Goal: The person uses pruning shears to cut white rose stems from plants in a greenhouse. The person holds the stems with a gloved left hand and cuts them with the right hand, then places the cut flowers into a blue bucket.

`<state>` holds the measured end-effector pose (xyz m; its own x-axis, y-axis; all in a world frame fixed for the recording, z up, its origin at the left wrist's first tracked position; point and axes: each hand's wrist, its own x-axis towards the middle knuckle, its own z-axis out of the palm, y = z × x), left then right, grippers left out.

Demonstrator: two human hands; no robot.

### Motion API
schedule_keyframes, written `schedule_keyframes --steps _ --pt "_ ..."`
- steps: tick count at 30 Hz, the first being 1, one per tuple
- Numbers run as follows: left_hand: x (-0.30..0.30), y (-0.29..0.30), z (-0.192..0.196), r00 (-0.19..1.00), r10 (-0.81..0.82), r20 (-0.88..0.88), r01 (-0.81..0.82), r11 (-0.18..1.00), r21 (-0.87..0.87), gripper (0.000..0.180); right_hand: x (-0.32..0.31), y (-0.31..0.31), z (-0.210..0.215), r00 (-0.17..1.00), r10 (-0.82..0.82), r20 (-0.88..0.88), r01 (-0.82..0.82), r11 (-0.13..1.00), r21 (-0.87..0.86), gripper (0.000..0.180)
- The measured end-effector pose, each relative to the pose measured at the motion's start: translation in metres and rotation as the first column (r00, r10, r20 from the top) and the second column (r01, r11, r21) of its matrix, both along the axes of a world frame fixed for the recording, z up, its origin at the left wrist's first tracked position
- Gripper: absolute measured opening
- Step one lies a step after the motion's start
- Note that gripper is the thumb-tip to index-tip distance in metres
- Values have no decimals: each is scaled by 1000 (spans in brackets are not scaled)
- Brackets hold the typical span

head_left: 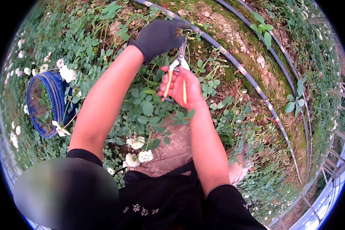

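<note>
Pruning shears (178, 73) gripped in right hand (182, 87); gloved left hand (159, 36) pinching stem (188, 32) above

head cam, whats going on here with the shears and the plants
A person is bent over low green bushes with white flowers. The bare right hand holds yellow-handled pruning shears, blades pointing up toward a stem. The left hand, in a black glove, grips the greenery just above the blade tips. A blue bucket sits among the plants to the person's left, and dark irrigation hoses run across the bare soil beyond.
</note>
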<state>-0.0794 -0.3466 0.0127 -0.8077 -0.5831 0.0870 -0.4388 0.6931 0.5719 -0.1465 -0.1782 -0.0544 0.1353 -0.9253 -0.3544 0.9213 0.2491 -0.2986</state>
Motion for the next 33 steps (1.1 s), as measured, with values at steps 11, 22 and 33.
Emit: schedule_keyframes --steps 11,22,33 --pt "-7 13 -22 941 196 -275 -230 968 -98 26 8 31 30 941 152 -302 -120 985 122 37" --pt "6 -41 32 947 270 -173 -219 939 265 20 -212 -48 99 -982 27 -189 -30 955 296 26" --pt "-30 -60 29 990 -39 138 56 991 -119 39 -225 -149 74 -842 -532 -86 -523 767 371 37"
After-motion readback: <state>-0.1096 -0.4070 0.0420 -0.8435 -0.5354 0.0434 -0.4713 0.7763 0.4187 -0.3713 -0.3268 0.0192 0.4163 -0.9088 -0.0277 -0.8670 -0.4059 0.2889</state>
